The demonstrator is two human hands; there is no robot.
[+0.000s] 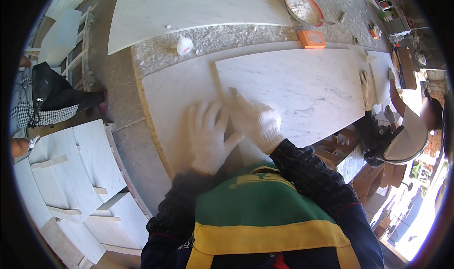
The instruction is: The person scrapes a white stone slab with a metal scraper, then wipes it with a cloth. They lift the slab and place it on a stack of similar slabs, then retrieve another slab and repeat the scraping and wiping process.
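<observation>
Both my hands wear white knit gloves over dark checked sleeves. My left hand [207, 135] lies with its fingers spread on a white, grey-veined marble slab [177, 87]; motion blurs it a little. A second marble slab [298, 82] lies over the right part of the first, with a beige strip [216, 79] along its left edge. Close to that edge is my right hand [259, 121], its fingers closed and pointing away from me. A small greyish tip shows at its fingers, but I cannot make out what it is.
Beyond the slabs are a white bottle [184, 46], an orange box [312, 39] and a red-rimmed bowl [302, 9] of white paste. Another slab [189, 11] lies farther back. Pale panels with strips [71, 169] lie at left. A person [52, 91] is at left, another [406, 132] at right.
</observation>
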